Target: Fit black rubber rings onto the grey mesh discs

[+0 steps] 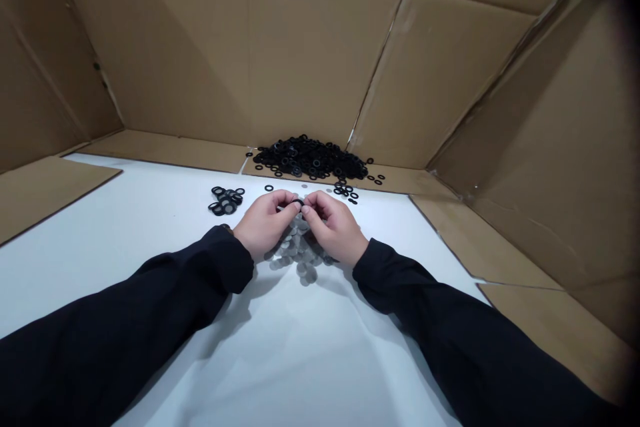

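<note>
A black ring (299,201) is pinched between the fingertips of both hands, above the middle of the white table. My left hand (267,220) is closed on its left side, thumb and forefinger together. From the other side my right hand (337,225) grips it the same way. Whether a disc sits inside the ring is too small to tell. Beneath and between the hands lies a loose spread of grey mesh-like discs (299,250), partly hidden by them. Left of my left hand is a small pile of black rings with grey discs in some (227,201).
Against the back cardboard wall (305,47) rises a large heap of black rings (310,157). Several loose rings (345,190) lie right of the hands, and a single ring (269,188) lies behind the left one. Cardboard walls enclose the white table (310,347) on the sides.
</note>
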